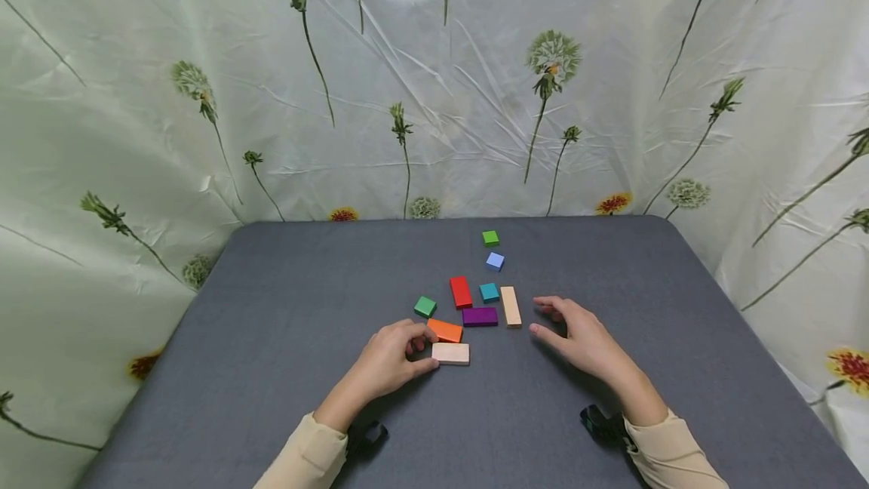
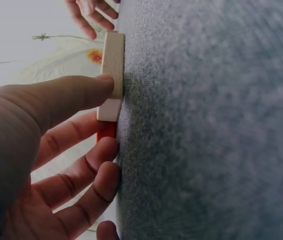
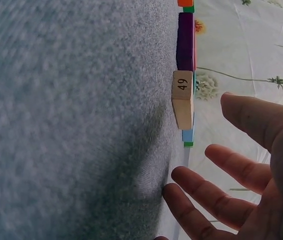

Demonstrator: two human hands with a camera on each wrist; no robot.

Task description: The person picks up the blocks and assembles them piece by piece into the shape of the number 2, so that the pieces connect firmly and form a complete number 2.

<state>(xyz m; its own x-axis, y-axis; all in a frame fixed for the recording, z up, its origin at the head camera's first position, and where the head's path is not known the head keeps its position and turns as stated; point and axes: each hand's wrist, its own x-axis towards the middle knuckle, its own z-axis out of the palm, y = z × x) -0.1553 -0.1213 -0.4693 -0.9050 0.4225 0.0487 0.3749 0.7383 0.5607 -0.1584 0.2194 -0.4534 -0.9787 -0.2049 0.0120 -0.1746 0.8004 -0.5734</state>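
Note:
My left hand [image 1: 392, 357] has its thumb and index finger at the left end of a pale wooden block [image 1: 451, 354], pinching it as it lies flat on the table. In the left wrist view, the thumb [image 2: 89, 91] presses along the block's near side [image 2: 113, 62]. Just behind that block lies an orange block [image 1: 446, 330], close to the fingers. My right hand [image 1: 585, 338] hovers over the table with fingers spread and holds nothing. Nearest to it is a second wooden block [image 1: 511, 307], its end marked 49 in the right wrist view.
Beyond the hands lie a purple block [image 1: 479, 317], a red block [image 1: 460, 293], a teal block [image 1: 489, 293] and a dark green block [image 1: 425, 307]. Farther back are a blue block [image 1: 495, 261] and a bright green block [image 1: 490, 238]. A flowered curtain [image 1: 462, 96] hangs behind the grey table [image 1: 305, 285].

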